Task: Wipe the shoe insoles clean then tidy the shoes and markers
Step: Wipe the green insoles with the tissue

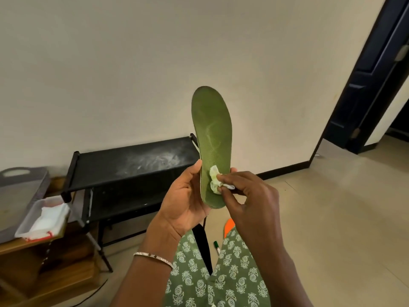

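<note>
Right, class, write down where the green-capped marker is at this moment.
In the head view the marker lies on the floor, in the gap between the person's patterned trouser legs, just right of a black strip and below an orange piece.

Down on the pale tiled floor [332, 218], right below the two hands, a green-capped marker [216, 247] is lying flat. There's a long black piece [202, 244] just under the left hand [183, 196] and an orange edge [229, 226] peeking out beneath the right hand [250, 196], too hidden to name. Behind the left hand the black rack [132, 167] stands on that floor, white dust smeared across its top shelf, and further out to that hand's left a wooden table [44, 262] carries a white box of wipes [44, 218] right against a grey flat board [20, 191].
</note>
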Tool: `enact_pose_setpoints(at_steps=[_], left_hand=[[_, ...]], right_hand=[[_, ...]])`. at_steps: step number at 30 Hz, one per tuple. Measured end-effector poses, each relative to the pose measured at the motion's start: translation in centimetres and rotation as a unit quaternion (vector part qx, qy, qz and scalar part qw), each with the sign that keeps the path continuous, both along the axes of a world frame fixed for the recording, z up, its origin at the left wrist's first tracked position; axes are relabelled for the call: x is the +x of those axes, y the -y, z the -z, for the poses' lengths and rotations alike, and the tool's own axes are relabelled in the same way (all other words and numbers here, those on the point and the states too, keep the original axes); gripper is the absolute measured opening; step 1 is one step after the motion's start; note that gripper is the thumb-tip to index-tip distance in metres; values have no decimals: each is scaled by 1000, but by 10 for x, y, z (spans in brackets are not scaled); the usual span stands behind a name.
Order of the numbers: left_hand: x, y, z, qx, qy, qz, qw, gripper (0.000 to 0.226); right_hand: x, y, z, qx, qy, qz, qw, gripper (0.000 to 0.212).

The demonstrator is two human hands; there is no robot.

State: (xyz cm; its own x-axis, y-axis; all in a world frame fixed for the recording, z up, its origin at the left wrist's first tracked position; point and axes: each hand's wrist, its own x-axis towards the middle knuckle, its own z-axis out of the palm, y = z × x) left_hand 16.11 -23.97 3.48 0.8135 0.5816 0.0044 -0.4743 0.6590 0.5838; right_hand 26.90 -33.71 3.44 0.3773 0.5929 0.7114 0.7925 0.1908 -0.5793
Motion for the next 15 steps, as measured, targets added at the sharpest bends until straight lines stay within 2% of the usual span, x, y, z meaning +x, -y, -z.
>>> enact_pose_setpoints(at_steps=[3, 10, 15], left_hand=[[2, 2, 5, 4, -28, -19, 999, 58], [7, -5, 9, 7, -88, -92, 992, 52], [10, 3, 10, 41, -96, -75, 992, 47]], right_hand=[[-4, -2, 10, -24, 26, 3, 999, 24], [-19, -4, 15, -63, 72, -10, 995, 18], [-15, -10, 13, -39, 89, 69, 993, 19]])
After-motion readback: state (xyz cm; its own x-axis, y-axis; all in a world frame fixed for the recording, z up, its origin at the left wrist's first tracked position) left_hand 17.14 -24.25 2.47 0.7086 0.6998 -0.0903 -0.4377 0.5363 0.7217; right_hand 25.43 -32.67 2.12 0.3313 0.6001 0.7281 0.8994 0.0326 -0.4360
